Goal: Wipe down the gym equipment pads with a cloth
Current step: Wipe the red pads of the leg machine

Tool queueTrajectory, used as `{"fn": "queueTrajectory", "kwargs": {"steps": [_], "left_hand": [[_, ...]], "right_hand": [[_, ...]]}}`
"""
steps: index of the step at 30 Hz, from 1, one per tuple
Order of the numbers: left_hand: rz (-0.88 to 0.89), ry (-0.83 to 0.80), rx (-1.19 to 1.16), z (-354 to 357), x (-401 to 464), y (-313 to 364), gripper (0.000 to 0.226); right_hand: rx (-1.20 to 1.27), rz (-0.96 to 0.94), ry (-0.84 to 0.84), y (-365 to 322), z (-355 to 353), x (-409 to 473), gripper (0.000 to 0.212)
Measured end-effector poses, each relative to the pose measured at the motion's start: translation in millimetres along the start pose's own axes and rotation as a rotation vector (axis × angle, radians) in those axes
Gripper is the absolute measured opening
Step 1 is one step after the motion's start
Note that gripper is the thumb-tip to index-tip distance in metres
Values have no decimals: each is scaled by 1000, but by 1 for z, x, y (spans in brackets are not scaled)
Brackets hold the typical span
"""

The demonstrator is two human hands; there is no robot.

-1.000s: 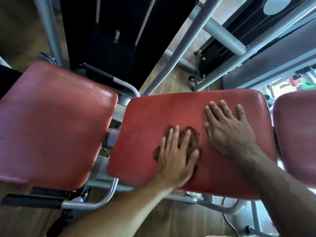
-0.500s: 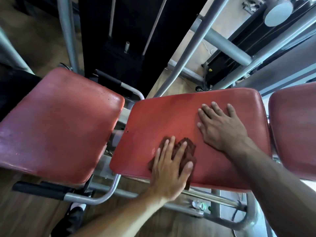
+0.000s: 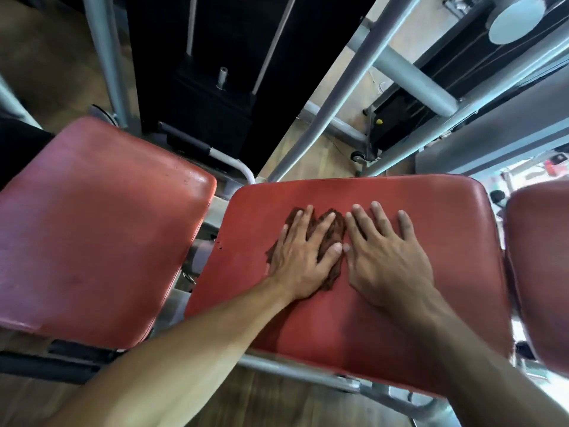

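A red middle pad (image 3: 446, 241) lies flat in front of me. My left hand (image 3: 300, 257) presses a crumpled brown cloth (image 3: 334, 234) flat onto it with the fingers spread. Most of the cloth is hidden under that hand. My right hand (image 3: 385, 257) rests palm-down on the bare pad just right of the cloth, its thumb nearly touching my left thumb. A second red pad (image 3: 92, 226) sits to the left, and the edge of a third pad (image 3: 542, 272) shows at the right.
Grey steel frame tubes (image 3: 332, 100) run diagonally behind the pads. A black weight stack (image 3: 215, 87) stands at the back. A grey bar with a black handle grip (image 3: 46, 368) juts out under the left pad. Below is a wooden floor (image 3: 277, 405).
My left hand has pushed the cloth away from me, from the pad's near edge toward its middle, and now lies close beside my right hand. The right hand stayed flat on the pad.
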State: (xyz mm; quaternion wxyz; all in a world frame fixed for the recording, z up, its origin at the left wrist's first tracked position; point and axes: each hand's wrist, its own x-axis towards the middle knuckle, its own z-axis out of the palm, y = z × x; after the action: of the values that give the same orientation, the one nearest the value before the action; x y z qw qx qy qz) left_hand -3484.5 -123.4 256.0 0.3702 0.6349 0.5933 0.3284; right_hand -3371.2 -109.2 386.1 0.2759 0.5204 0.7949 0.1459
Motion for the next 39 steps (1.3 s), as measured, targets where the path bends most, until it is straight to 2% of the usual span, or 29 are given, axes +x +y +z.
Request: {"fn": "queueTrajectory", "kwargs": {"steps": [7, 11, 15, 21, 23, 26, 29, 35, 39], "left_hand": [[-56, -6, 43, -10, 114, -17, 66], [-42, 48, -5, -4, 87, -17, 67], [-9, 20, -35, 0, 26, -30, 64], [-115, -61, 0, -8, 76, -37, 62], [-92, -32, 15, -5, 55, -32, 64], [-3, 30, -33, 0, -21, -26, 63], [-8, 28, -41, 6, -89, -29, 61], [-81, 19, -15, 1, -62, -31, 65], [-80, 77, -39, 13, -130, -20, 62]], "right_hand": [[8, 16, 13, -8, 0, 9, 62], [-11, 18, -4, -7, 0, 10, 60], [-27, 20, -14, -9, 1, 13, 60], [-68, 28, -14, -10, 2, 13, 61], [-72, 28, -13, -11, 3, 13, 61], [-74, 30, -13, -10, 3, 15, 61], [-82, 36, -39, -15, -1, 14, 63], [-71, 72, -124, -19, -6, 18, 63], [-13, 10, -129, -48, -2, 18, 64]]}}
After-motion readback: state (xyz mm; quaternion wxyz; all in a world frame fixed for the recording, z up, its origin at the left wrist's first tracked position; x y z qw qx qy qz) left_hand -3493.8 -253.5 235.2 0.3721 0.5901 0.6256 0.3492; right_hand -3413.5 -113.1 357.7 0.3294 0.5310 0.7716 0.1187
